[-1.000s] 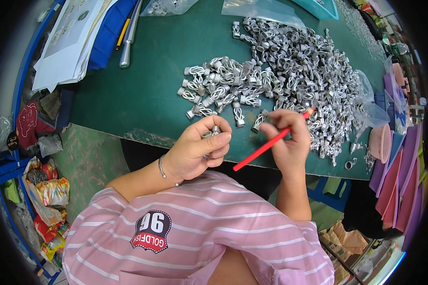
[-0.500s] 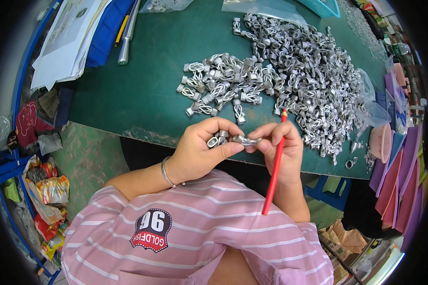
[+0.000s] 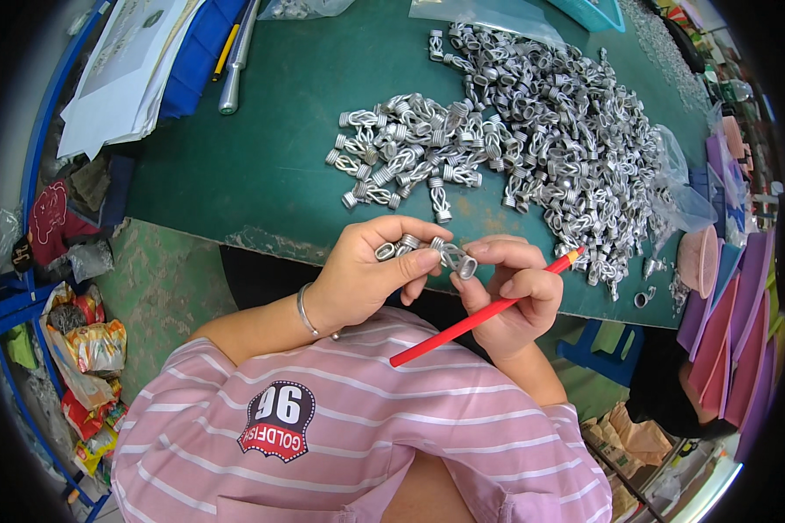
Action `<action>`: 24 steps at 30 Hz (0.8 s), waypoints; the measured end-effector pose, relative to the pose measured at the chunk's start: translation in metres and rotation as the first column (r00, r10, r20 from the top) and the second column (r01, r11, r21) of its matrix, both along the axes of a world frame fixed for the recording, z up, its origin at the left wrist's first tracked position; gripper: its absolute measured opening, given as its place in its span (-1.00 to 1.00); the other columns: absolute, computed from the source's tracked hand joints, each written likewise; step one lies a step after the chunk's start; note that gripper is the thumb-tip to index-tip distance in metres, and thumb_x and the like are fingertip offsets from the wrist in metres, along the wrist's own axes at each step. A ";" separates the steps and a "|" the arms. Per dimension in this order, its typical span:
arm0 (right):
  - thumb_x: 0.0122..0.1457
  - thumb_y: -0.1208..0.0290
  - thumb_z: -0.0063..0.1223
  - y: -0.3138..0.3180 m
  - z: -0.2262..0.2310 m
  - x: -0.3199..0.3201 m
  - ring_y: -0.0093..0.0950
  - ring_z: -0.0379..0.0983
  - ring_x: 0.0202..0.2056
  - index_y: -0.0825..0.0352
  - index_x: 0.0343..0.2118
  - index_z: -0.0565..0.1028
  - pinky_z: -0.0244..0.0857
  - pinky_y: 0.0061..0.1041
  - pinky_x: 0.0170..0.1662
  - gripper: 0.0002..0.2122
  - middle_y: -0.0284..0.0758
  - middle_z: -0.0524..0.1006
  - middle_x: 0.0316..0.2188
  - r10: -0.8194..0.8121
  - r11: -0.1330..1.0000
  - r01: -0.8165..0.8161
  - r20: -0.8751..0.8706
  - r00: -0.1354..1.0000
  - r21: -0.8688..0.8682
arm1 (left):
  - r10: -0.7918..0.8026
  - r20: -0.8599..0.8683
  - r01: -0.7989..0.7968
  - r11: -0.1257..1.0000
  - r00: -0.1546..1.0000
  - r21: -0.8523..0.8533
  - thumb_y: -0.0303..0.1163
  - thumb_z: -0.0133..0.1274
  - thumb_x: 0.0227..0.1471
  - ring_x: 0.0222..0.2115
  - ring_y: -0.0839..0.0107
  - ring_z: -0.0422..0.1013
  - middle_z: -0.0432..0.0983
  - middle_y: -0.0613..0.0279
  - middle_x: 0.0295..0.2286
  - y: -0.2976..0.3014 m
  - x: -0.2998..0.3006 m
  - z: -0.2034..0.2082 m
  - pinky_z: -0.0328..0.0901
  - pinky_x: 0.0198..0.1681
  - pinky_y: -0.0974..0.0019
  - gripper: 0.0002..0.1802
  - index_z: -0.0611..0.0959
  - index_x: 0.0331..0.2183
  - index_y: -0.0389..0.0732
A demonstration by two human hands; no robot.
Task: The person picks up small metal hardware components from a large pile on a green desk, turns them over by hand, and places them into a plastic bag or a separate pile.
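Note:
Just in front of the table edge, my left hand (image 3: 366, 266) is closed on small silver metal fittings. One twisted fitting (image 3: 453, 259) sticks out past the thumb and index finger, its oval opening turned toward my right hand. Another fitting (image 3: 396, 248) sits farther back in the curled fingers. My right hand (image 3: 519, 301) grips a red pencil (image 3: 462, 329) slantwise between its fingers, with the yellow-banded end pointing up and right. Its index finger and thumb are at the oval end of the twisted fitting; whether they pinch it is hard to tell.
A smaller heap of fittings (image 3: 410, 144) and a large heap (image 3: 576, 139) lie on the green table (image 3: 253, 166). Papers (image 3: 118, 78), a blue tray (image 3: 186, 83) and a metal rod (image 3: 234, 74) are at far left. A pink container (image 3: 699, 261) stands at right.
The red pencil has swung from nearly upright to a slant. My right hand has opened around the fitting and shifted slightly, and the fitting has turned to show its oval opening.

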State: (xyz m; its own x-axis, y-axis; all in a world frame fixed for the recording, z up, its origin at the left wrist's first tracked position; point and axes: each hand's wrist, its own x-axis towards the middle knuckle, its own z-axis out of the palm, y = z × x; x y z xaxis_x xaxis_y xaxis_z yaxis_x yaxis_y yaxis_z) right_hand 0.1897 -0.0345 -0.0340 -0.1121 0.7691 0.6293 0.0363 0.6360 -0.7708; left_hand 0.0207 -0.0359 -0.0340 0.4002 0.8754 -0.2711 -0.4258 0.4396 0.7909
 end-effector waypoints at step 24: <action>0.05 0.66 0.01 0.018 0.004 0.007 -0.56 0.42 -0.50 0.31 -0.52 0.21 0.31 -0.68 -0.49 -0.80 -0.19 0.49 -0.45 -0.076 0.749 -0.053 -0.165 0.983 -0.660 | 0.083 0.413 0.155 0.846 0.907 -0.510 -0.11 -0.04 0.02 -0.17 0.26 0.35 0.40 0.14 -0.17 -0.011 -0.053 -0.123 0.28 -0.14 0.13 -0.56 0.41 -0.11 -0.15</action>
State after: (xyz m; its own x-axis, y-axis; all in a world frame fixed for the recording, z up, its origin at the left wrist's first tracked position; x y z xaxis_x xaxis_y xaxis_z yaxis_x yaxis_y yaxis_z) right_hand 0.1968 -0.0165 -0.0298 -0.0420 0.9987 -0.0284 -0.1318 -0.0337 -0.9907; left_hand -0.0327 -0.0469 -0.1567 0.6045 0.6315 -0.4856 -0.6280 0.7528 0.1971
